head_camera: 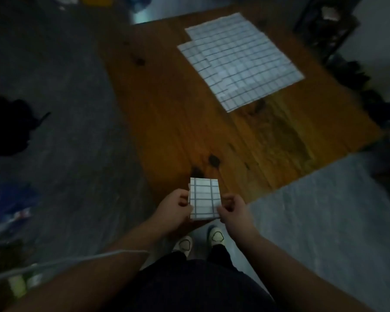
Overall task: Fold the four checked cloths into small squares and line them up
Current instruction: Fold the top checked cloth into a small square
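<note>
Folding of one cloth looks all but done: the folded checked cloth (204, 198) is a small, slightly tall packet held in the air just above the near corner of the wooden worktop (189, 122), its face turned up to the camera. The left hand (175, 208) pinches its left edge and the right hand (233, 212) its lower right corner, the fingers (185, 197) of both curled onto the fabric. The unfolded checked cloths (239, 61) lie flat and overlapping at the far side of the worktop, well apart from the hands; at least two layers show, but the dim view does not allow a sure count. No folded square lies on the wood yet, so this looks like the first of four. The next move, I judge, calls for setting the packet down flat with its edges squared, leaving room beside it for the rest of the row.
</note>
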A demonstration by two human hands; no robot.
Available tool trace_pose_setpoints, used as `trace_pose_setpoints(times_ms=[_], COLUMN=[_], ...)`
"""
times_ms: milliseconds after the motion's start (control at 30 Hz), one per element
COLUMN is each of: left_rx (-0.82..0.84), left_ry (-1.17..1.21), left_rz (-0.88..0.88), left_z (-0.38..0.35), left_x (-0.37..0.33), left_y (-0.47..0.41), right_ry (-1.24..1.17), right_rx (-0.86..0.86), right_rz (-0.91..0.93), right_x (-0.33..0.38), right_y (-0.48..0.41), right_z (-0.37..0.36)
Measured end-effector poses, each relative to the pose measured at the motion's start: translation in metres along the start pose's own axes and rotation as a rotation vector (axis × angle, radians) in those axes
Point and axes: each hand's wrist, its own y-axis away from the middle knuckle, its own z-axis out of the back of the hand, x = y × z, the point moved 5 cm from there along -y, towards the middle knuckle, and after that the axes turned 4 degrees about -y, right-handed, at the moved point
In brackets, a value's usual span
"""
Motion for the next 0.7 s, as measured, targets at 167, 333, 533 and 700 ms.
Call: trace_pose_setpoints(times_ms=[167,333,533,700], left_rx=[-0.176,-0.415,-0.593,-0.52], left_ry=[0.062,0.057,-0.142,-0.381], left_rz=[0.139,0.172,0.083,0.06], left_z=[-0.014,-0.032,-0.03,-0.035], left_x=[0.033,0.044,0.033,0.031], left_y=[-0.005,-0.016,-0.031,-0.038], right_ry=[0.224,0.428,0.608,0.832], right_rx=[0.198,0.326,0.306,0.348], right_rz=[0.112,0.222,0.433,0.557], right_x=[-0.005,-0.005,0.008,0.008], right_y=[-0.042,-0.069,-0.087,-0.1], right_z=[-0.008,-0.015,-0.024,-0.028])
